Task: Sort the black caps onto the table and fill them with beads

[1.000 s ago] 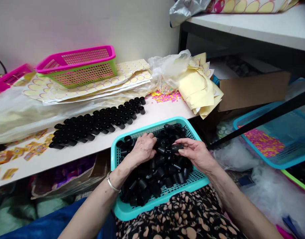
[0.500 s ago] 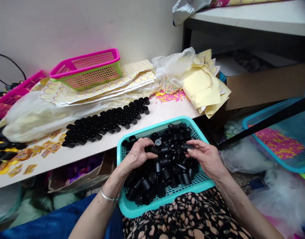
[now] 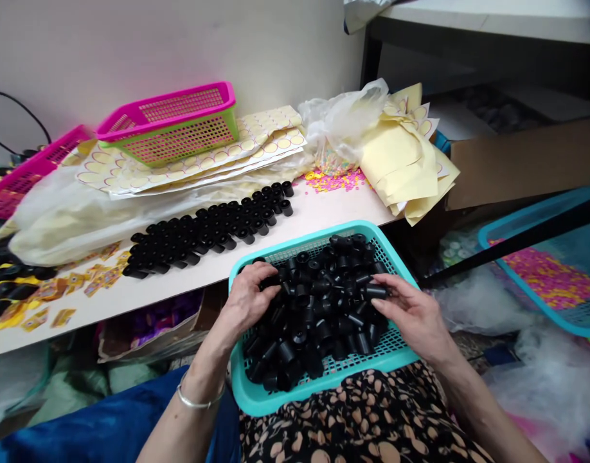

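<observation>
A turquoise mesh basket rests on my lap, heaped with small black plastic cylinders. At its left side my left hand is closed, with a black piece between thumb and fingers, partly hidden. Thumb and fingertips of my right hand pinch another black cylinder, which lies on its side over the heap. Beyond the basket, rows of upright black cylinders stand close together on the white table.
Behind the rows lie printed sticker sheets with a pink-and-green basket on top. Pink and yellow bits are spilled by a plastic bag. Small yellow packets lie leftward. Another turquoise basket stands at right.
My left hand has moved left across the heap towards the basket's left side. My right hand still pinches a cylinder, shifted slightly right in view. The camera view has tilted a little.
</observation>
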The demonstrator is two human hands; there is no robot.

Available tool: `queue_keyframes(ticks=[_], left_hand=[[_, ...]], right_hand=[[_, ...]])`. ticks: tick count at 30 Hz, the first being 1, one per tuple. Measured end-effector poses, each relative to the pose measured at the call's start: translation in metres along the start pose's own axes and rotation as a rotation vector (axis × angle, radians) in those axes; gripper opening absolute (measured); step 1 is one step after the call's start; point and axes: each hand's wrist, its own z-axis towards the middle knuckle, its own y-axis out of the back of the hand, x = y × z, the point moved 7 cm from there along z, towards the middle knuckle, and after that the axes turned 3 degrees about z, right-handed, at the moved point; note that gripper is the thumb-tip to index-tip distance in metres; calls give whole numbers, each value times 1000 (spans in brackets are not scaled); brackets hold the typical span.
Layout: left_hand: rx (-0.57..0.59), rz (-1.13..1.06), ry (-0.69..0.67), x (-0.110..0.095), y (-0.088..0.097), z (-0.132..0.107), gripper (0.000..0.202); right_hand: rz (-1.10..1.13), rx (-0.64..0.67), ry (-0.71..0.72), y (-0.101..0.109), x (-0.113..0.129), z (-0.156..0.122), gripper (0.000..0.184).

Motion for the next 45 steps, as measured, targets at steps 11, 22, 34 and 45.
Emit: queue_keyframes(ticks=[11,22,34,45], left_hand=[[421,380,-172,-21,-68,-40,62],[295,310,-371,-72,-51,35,39],[422,546,-714,-140,-113,88,37],[1027,-133,-442,-103,-50,58,26]], right_hand=[[-800,562,63,-48,21,-29,21],[-378,102,220,-7,25,1,25],[-258,-30,149,10,6,-11,25],[-59,-130,156,23,4,-15,27]])
